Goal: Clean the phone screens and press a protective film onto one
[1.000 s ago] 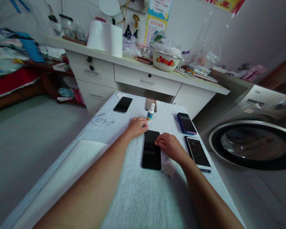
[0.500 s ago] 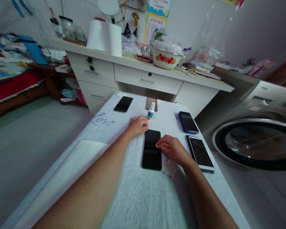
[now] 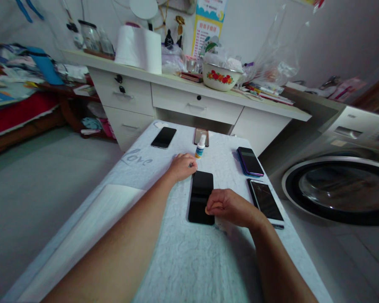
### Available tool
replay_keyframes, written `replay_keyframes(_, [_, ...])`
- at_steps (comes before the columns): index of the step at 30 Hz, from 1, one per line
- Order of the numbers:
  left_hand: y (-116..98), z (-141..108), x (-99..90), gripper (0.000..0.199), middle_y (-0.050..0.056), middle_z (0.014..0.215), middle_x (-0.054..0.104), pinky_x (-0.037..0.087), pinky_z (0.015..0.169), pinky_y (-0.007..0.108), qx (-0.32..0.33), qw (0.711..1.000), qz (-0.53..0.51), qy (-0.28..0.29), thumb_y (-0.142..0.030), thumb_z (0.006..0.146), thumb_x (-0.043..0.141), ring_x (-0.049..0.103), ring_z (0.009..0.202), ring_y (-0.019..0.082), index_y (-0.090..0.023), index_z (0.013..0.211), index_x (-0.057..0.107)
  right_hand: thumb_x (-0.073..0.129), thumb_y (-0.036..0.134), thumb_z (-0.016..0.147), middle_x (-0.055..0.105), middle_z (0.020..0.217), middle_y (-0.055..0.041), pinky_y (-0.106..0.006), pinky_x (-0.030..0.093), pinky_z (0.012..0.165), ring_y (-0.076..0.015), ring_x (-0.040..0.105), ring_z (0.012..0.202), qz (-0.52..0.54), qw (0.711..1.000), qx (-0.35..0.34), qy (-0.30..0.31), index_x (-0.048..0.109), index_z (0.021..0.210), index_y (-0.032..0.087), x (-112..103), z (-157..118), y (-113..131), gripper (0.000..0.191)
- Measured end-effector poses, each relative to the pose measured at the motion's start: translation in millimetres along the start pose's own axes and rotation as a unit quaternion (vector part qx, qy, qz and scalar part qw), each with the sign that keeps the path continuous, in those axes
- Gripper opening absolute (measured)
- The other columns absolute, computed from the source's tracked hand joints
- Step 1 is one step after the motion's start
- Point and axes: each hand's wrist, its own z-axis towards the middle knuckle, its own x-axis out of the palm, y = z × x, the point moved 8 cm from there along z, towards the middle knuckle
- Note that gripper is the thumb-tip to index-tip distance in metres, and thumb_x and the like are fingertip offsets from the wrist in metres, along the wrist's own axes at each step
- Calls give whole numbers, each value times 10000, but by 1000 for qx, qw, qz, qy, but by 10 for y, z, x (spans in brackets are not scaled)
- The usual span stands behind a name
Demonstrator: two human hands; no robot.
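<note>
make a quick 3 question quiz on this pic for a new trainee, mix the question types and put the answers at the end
1. Multiple choice: which hand overlaps the right edge of the middle black phone? A) left hand B) right hand C) neither
2. True or false: the white bottle stands upright.
3. Fill in the blank: the script word on the tablecloth reads "____".

Key: 1. B; 2. true; 3. Love

Room: dim, cool light, flat overall.
Table (image 3: 189, 265): soft shadow just below the right hand (image 3: 226, 207).
Black phone (image 3: 199, 185): faint pale reflection beside that hand.
Washing machine (image 3: 337, 189): stretched by wide-angle distortion, far to its right.
Poster (image 3: 208, 33): small print blurred, beyond it.
</note>
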Motion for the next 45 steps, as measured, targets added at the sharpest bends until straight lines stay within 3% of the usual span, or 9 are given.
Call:
replay_keyframes(9, [2, -5, -6, 140, 10, 1113, 677, 377, 1016, 387, 0, 1000, -6, 1, -268, 784, 567, 571, 1081, 222, -233, 751, 699, 598, 15, 763, 642, 793, -1, -209, 462, 689, -107, 598, 723, -104, 990, -73, 68, 725, 780, 175, 143, -82, 255, 205])
replay_keyframes(17, [-16, -11, -19, 143, 11, 1103, 678, 383, 1009, 390, -3, 1000, -11, 3, -262, 783, 561, 575, 1079, 224, -235, 746, 696, 613, 29, 783, 639, 796, 8, -200, 472, 679, -100, 600, 707, -76, 992, -63, 79, 732, 789, 189, 152, -87, 272, 200])
replay_keyframes(22, [-31, -7, -24, 148, 25, 1099, 680, 379, 1013, 393, 2, 1000, -11, 7, -254, 785, 564, 577, 1083, 227, -225, 755, 706, 551, 16, 772, 653, 785, 12, -196, 474, 657, -97, 608, 696, -60, 996, -52, 41, 720, 759, 193, 104, -54, 210, 245])
replay_keyframes(30, [-32, -13, -31, 146, 21, 1120, 675, 381, 1010, 392, -3, 1000, -4, 5, -262, 793, 563, 571, 1087, 227, -229, 764, 703, 617, 81, 803, 681, 816, -10, -226, 482, 662, -120, 632, 694, -59, 996, -9, -66, 711, 794, 185, -60, 30, 48, 140])
replay_keyframes(40, [-27, -15, -32, 142, 12, 1105, 681, 385, 1000, 393, -2, 1000, -5, -2, -267, 786, 565, 577, 1076, 226, -235, 744, 697, 613, 123, 861, 658, 835, -28, -258, 452, 728, -153, 620, 800, -174, 963, 7, -204, 736, 859, 203, -261, 87, -10, 147])
replay_keyframes(45, [-24, -13, -29, 142, 11, 1111, 681, 387, 999, 389, -1, 1000, -4, -3, -268, 787, 566, 579, 1075, 224, -237, 746, 698, 612, 134, 875, 650, 846, -36, -257, 443, 734, -156, 617, 811, -200, 954, 22, -224, 739, 895, 195, -289, 94, -41, 142])
